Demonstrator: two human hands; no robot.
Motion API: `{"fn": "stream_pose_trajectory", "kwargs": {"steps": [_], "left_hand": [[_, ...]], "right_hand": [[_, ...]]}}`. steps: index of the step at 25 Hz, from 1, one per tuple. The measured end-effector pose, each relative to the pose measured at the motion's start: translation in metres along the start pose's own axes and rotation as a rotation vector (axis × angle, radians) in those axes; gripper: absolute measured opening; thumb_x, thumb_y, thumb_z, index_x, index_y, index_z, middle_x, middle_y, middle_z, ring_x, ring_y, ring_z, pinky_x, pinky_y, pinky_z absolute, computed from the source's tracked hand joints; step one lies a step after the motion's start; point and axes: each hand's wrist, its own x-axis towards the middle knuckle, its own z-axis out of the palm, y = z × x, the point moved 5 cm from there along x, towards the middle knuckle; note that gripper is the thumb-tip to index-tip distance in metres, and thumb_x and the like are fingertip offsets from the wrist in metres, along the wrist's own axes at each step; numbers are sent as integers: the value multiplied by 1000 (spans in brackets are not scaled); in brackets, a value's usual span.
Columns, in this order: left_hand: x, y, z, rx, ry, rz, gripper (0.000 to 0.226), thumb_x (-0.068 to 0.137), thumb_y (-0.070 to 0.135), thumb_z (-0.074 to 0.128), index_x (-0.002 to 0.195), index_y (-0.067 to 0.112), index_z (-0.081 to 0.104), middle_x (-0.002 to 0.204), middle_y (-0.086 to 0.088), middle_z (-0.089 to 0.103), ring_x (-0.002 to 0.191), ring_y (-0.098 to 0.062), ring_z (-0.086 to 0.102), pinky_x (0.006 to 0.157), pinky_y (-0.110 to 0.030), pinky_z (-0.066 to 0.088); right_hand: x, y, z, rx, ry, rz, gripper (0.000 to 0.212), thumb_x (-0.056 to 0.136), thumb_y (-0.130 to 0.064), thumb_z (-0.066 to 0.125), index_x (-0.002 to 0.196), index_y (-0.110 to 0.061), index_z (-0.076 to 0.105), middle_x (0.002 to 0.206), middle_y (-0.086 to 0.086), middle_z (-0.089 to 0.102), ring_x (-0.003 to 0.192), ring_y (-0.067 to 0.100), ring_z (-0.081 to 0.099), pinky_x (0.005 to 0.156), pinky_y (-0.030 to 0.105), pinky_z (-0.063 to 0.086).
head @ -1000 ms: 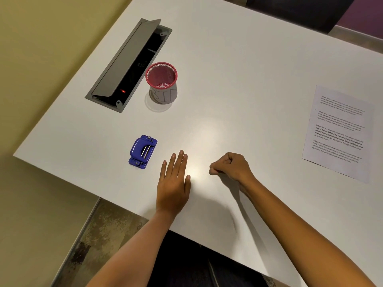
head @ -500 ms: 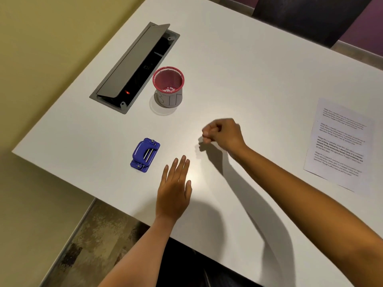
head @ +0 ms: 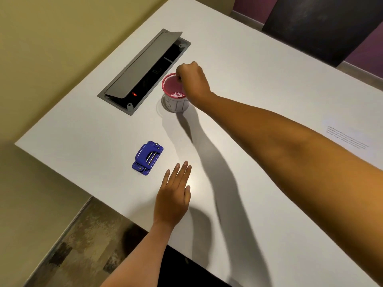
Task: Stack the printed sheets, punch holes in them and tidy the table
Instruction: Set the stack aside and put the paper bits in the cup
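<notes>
Left hand (head: 173, 200) flat on table (head: 238, 59), fingers spread, holding nothing. Blue hole punch (head: 147, 157) at its 11 o'clock, apart. Right hand (head: 191, 80) fisted over pink-rimmed cup (head: 176, 100); contents of fist not visible. Cup lettering unreadable. Printed sheet (head: 350, 139) at 3 o'clock, far from both hands.

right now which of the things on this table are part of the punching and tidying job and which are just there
Part of the job:
- blue hole punch
- red mesh bin with white bits inside
- printed sheet at the right edge
- right hand, closed over the bin
- left hand, flat on the table

Just there:
- open cable hatch
- dark chair
</notes>
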Motion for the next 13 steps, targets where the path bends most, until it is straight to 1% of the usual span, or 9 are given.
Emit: {"fn": "stream_pose_trajectory", "kwargs": {"steps": [1, 2, 4, 5, 7, 9, 11, 13], "left_hand": [[0, 0, 0, 6, 10, 7, 57, 93, 17, 37, 150, 18, 32, 158, 5, 31, 147, -16, 28, 121, -36, 20], [0, 0, 0, 11, 18, 15, 56, 94, 17, 36, 150, 17, 32, 158, 4, 32, 147, -17, 29, 121, -37, 21], [0, 1, -1, 22, 40, 37, 55, 95, 16, 36, 150, 15, 34, 158, 2, 33, 147, -18, 30, 119, -40, 26], [-1, 1, -1, 28, 54, 51, 54, 95, 16, 37, 149, 13, 34, 157, 1, 34, 147, -18, 30, 118, -42, 29], [-2, 2, -1, 36, 80, 70, 53, 96, 15, 38, 149, 12, 35, 157, 0, 34, 147, -19, 30, 117, -43, 31], [-3, 2, -2, 39, 100, 72, 53, 96, 15, 38, 149, 12, 35, 157, 0, 34, 147, -18, 30, 116, -43, 31], [-3, 2, -3, 44, 108, 74, 53, 96, 15, 39, 149, 12, 35, 157, 0, 34, 147, -18, 30, 117, -43, 31], [-4, 3, -2, 48, 101, 72, 54, 96, 14, 38, 149, 12, 35, 157, 0, 33, 147, -18, 29, 117, -42, 31]], "right_hand": [[2, -1, 6, -15, -27, -12, 13, 82, -1, 59, 95, -1, 61, 93, 16, 56, 92, 30, 58, 70, 30, 41], [4, -2, 11, -33, -47, -27, 17, 82, -2, 61, 99, -1, 62, 94, 16, 56, 94, 31, 59, 70, 30, 39], [5, -1, 20, -70, -69, -65, 27, 84, -5, 62, 111, 0, 62, 106, 19, 64, 101, 34, 62, 74, 32, 45], [5, -1, 21, -78, -64, -87, 29, 85, -7, 62, 113, 0, 60, 110, 20, 65, 101, 34, 62, 77, 32, 47], [4, -2, 21, -41, -26, -119, 30, 84, -12, 65, 111, -1, 59, 108, 21, 66, 97, 33, 63, 76, 31, 47], [3, -6, 19, -4, 20, -143, 27, 83, -14, 65, 107, -1, 61, 104, 21, 66, 94, 33, 63, 72, 28, 43], [2, -5, 17, 14, 54, -153, 25, 82, -13, 64, 105, -1, 63, 102, 21, 67, 93, 34, 62, 70, 25, 37], [-2, -2, 13, 46, 93, -166, 22, 83, -9, 60, 103, 0, 65, 101, 21, 66, 92, 35, 61, 70, 25, 34]]}}
